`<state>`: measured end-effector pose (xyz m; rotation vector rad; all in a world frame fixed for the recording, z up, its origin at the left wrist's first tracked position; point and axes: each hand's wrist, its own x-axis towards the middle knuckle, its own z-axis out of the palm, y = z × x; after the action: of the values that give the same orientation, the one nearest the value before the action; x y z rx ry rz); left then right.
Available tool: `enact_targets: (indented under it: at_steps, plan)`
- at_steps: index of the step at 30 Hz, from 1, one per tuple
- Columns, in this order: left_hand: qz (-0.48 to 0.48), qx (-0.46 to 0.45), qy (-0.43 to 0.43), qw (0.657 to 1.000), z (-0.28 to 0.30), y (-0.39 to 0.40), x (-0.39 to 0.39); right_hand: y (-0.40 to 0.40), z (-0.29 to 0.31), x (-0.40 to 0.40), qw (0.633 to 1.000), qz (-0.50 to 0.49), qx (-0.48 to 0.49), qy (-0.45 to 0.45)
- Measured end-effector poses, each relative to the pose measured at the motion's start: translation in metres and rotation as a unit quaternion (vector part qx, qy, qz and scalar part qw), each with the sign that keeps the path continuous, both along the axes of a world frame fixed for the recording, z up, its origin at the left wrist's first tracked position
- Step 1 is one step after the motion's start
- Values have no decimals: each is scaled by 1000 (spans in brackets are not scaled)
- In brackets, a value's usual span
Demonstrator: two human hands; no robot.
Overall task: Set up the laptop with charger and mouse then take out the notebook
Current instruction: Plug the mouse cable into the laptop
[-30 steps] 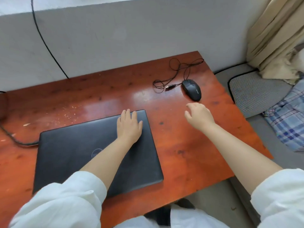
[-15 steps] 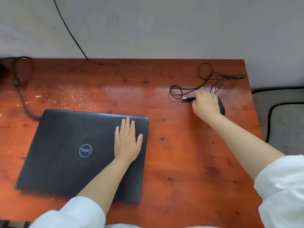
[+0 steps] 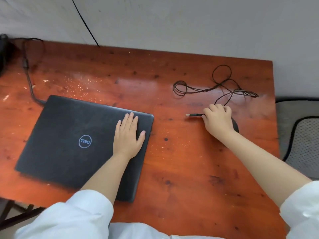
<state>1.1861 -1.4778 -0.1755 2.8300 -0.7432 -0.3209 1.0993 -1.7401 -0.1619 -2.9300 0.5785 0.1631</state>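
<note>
A closed black laptop [image 3: 72, 142] lies on the reddish wooden table [image 3: 172, 169]. My left hand [image 3: 128, 136] rests flat on the lid near its right edge, fingers together. A charger cable [image 3: 29, 81] runs from the far left into the laptop's back left corner. My right hand [image 3: 218, 119] is closed on the mouse cable just behind its USB plug [image 3: 192, 115], which points left toward the laptop. The black mouse [image 3: 235, 125] peeks out from under my right wrist. Its thin cable [image 3: 215, 87] lies in loose loops behind the hand. No notebook is in view.
A grey wall stands right behind the table, with a thin black wire [image 3: 84, 23] hanging down it. A dark object [image 3: 2, 52] sits at the table's far left corner. A grey cushioned seat [image 3: 303, 140] is to the right of the table's edge.
My right hand reached past the mouse and closed on the USB end of its cable. The plug now lies a little nearer the laptop. My left hand stayed flat on the lid.
</note>
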Motion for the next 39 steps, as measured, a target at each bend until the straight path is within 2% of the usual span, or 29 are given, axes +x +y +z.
enact_targets:
  at_steps: [5, 9, 15, 22, 25, 28, 31, 35, 39]
  plan:
    - [3, 7, -4, 1000, -1, 1, -1, 46, -1, -22, 995, 86, 54, 11]
    - [0, 2, -7, 1000, -1, 0, -1, 58, 2, -23, 995, 70, 65, 24]
    - [0, 3, -7, 1000, -2, 1, -1, 75, 3, -17, 997, 63, 32, 24]
    - [-16, 4, 2, 1000, 0, 10, -11, 83, 4, -21, 992, 119, -33, -25]
    - [-41, 30, 3, 999, -1, 21, -21, 83, 6, -16, 989, 138, -10, -49]
    - [-42, 71, 5, 997, 0, 19, -24, 95, 3, -5, 987, 159, 35, -11]
    - [-48, 105, 3, 993, 0, 15, -27, 99, -4, 0, 987, 126, 93, 29]
    - [-54, 134, 6, 990, 0, 13, -27, 96, -10, -6, 986, 114, 121, 20]
    - [-101, 162, -1, 982, 2, -2, -15, 90, -15, -11, 983, 125, 137, -8]
